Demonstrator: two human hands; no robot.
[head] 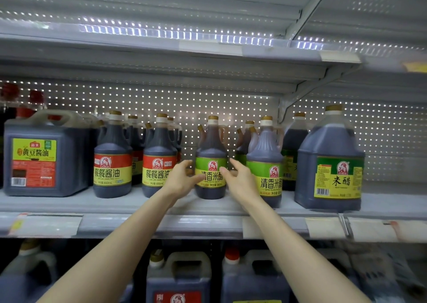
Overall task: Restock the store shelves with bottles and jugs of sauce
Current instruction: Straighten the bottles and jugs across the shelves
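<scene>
Both bare arms reach up to the middle shelf point(138, 202). The left hand point(182, 175) and right hand point(240, 179) flank one green-label rice vinegar bottle point(210, 145), which stands upright near the shelf's front edge, between the two hands. Left grip is half open: fingers loosely curled at the bottle's left side, thumb lying across the lower label. Right grip is half open: thumb over the label's right edge, fingers spread up along the bottle's right side. Cannot tell whether either grip actually clamps the bottle or only touches it. Just right of the right hand, partly hidden by it, stands a second green-label vinegar bottle point(265, 150), with more brown-capped bottles behind. Further right is a big rice vinegar jug point(330, 159). Just left of the left hand is a red-label soy sauce bottle point(159, 157), then another one point(112, 162), with more in rows behind. Far left is a square soy sauce jug point(46, 155) with a yellow-green label. Behind the hands is a perforated back panel point(161, 104). Above them is a bare upper shelf point(161, 48). Below the forearms, a price-tag rail point(323, 227) runs along the shelf edge, and under it stand dark jugs point(178, 277) with white handles, blurred.
</scene>
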